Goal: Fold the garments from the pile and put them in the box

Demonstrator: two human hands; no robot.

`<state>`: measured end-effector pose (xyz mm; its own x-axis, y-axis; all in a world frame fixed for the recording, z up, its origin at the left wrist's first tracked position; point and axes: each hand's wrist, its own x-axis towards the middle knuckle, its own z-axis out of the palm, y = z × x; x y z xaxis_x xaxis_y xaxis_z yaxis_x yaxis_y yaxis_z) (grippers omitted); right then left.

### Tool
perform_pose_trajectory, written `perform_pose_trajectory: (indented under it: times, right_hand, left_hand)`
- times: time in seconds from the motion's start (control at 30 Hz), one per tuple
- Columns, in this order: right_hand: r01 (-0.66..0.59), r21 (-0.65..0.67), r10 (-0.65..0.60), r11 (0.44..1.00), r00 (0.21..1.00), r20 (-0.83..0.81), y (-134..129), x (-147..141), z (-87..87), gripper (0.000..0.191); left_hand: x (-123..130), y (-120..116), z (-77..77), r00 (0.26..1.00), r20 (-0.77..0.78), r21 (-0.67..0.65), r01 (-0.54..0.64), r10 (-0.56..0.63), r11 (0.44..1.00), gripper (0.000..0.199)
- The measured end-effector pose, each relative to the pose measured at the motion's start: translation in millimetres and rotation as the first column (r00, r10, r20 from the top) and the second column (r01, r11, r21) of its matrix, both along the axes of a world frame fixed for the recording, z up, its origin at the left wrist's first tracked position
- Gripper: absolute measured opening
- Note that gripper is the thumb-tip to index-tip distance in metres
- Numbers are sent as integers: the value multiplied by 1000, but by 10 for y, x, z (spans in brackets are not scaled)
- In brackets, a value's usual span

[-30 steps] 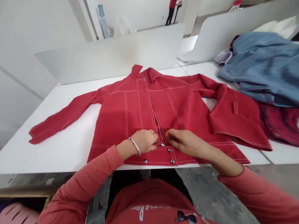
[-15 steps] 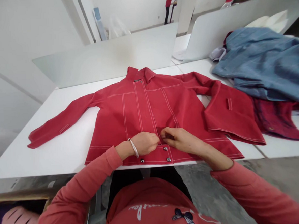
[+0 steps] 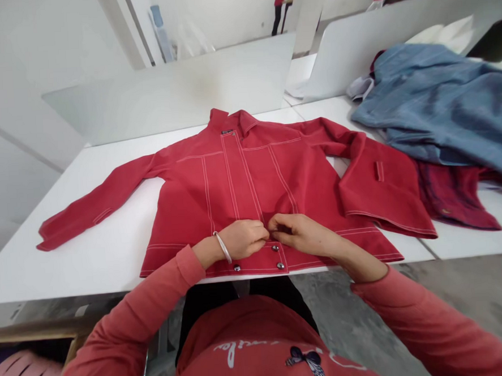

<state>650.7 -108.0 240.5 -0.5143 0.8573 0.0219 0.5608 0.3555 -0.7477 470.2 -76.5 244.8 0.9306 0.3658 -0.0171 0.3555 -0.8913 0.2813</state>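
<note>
A red jacket [image 3: 250, 176] lies face up on a white table [image 3: 72, 267], its hem at the table's near edge, one sleeve stretched out and the other folded back over the front with its cuff tab showing. The person's left hand [image 3: 241, 239], a silver bangle [image 3: 223, 247] on its wrist, and right hand [image 3: 300, 234] sit side by side at the bottom of the front opening. Both are curled and almost meet, and the fingers seem pinched on the jacket's front edge, just above the metal snap studs [image 3: 275, 247]. A small dark label [image 3: 229, 133] sits below the collar, but its lettering is too small to read. The person's coral top [image 3: 244, 358] carries white script, upside down from here and only partly legible, beside a dark bow motif [image 3: 304, 356]. A blue denim garment [image 3: 437, 103] lies over a crimson garment [image 3: 453, 198] just beside the folded sleeve. Far off, beyond white partitions [image 3: 176, 85], stands a person in red [image 3: 281, 2].
</note>
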Motion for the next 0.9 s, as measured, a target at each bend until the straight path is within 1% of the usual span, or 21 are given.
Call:
perform_pose_trajectory:
  times: [0.1,0.3,0.4,0.47,0.53,0.6,0.67,0.7,0.8,0.83,0.9]
  right_hand:
    - [-6,-1,6,1000,1000,-11,6,-1,-1,9]
    - [-13,-8,12,1000,1000,-26,20,3,-36,7]
    - [-11,-18,10,1000,1000,-26,20,-1,-37,8]
    - [-12,-19,12,1000,1000,-1,15,1,-2,8]
    - [-51,-19,52,999,997,49,15,16,75,9]
    - [-128,-25,130,991,984,119,38,51,198,10]
    - [-199,-25,200,980,962,187,104,103,357,11]
    - [-214,-16,213,977,953,214,159,132,443,12]
    - [-198,55,174,979,942,287,426,207,694,17]
    - [-187,83,152,979,937,316,547,223,767,19]
    - [-168,124,108,978,917,384,831,237,889,19]
  left_hand:
    - [-6,-13,-19,1000,23,4,12,-12,1000,15]
    - [31,-32,31,1000,6,90,-12,11,996,22]
    - [51,-43,22,1000,-20,68,0,1,998,21]
    - [36,-51,18,1000,-18,45,-10,11,999,21]
    - [-7,-42,37,1000,-19,23,4,-4,1000,22]
    - [-65,11,89,997,-36,-6,73,-73,997,24]
    - [-118,128,168,990,-43,-4,138,-138,990,24]
    - [-134,210,210,988,-37,26,150,-149,988,25]
    - [-127,518,287,994,7,175,104,-107,979,29]
    - [-109,622,282,995,6,216,92,-95,972,31]
    - [-57,795,216,997,-32,265,79,-74,961,34]
